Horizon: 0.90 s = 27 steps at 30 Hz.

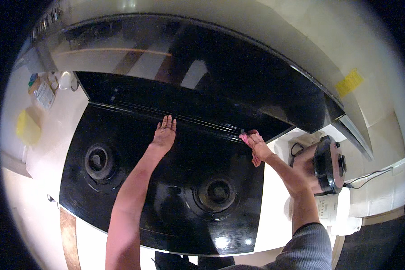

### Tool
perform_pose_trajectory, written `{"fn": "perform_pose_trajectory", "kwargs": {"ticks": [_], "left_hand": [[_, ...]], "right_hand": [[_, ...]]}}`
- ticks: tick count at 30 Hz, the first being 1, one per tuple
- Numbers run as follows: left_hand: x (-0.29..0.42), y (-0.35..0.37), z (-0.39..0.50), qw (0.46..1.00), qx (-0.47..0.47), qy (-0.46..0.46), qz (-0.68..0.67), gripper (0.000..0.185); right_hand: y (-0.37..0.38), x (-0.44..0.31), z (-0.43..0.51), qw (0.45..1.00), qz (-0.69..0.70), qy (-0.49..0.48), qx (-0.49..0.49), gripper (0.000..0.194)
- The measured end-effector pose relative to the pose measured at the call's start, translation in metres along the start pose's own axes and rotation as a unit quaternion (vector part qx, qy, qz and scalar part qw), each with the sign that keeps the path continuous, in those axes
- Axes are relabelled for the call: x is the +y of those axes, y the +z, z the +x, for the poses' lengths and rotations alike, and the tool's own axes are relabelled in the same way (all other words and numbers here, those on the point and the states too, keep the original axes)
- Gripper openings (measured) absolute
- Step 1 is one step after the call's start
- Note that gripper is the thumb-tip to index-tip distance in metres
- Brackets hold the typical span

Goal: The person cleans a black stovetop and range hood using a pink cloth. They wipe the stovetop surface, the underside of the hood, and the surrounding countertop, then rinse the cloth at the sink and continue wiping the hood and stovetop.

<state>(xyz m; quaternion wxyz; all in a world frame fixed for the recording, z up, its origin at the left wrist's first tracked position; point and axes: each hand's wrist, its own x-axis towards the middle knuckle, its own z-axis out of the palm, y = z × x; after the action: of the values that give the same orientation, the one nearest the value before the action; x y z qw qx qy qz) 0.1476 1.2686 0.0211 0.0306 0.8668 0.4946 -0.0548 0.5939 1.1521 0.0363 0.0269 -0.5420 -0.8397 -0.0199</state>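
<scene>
My right hand (260, 148) is closed around a pink cloth (255, 160) at the back right corner of a black cooktop (185, 155). The cloth touches the end of the slotted strip (202, 123) along the cooktop's rear edge. Farther left, my left hand (165, 134) lies palm down with its fingers stretched out near the same strip, holding nothing. Two round burners are in the cooktop, a left one (98, 161) and a right one (217, 194). No pan supports sit over them.
A glossy black range hood (222, 64) overhangs the back. On the right counter stand a pinkish electric cooker (310, 165) with a black rim and a white appliance (344, 212). To the left are a labelled bottle (44, 94), a white cup (65, 81) and a yellow object (27, 127).
</scene>
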Motion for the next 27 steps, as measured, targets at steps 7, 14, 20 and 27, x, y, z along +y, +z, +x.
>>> {"fn": "perform_pose_trajectory", "kwargs": {"ticks": [7,14,20,27], "left_hand": [[-0.009,0.012,0.005,1.0,0.017,0.018,0.003,0.056],[-0.031,-0.03,-0.036,0.994,-0.082,0.064,0.017,0.053],[-0.109,-0.079,-0.104,0.988,-0.059,0.029,-0.138,0.062],[-0.202,-0.083,-0.173,0.988,0.056,0.048,-0.139,0.059]], "right_hand": [[-0.013,0.004,0.007,0.994,0.003,-0.026,-0.106,0.102],[0.01,-0.084,0.137,0.987,-0.006,-0.131,-0.094,0.066],[0.007,-0.23,0.285,0.985,0.048,-0.15,-0.068,0.067],[0.036,-0.39,0.462,0.987,-0.043,-0.147,-0.05,0.056]]}}
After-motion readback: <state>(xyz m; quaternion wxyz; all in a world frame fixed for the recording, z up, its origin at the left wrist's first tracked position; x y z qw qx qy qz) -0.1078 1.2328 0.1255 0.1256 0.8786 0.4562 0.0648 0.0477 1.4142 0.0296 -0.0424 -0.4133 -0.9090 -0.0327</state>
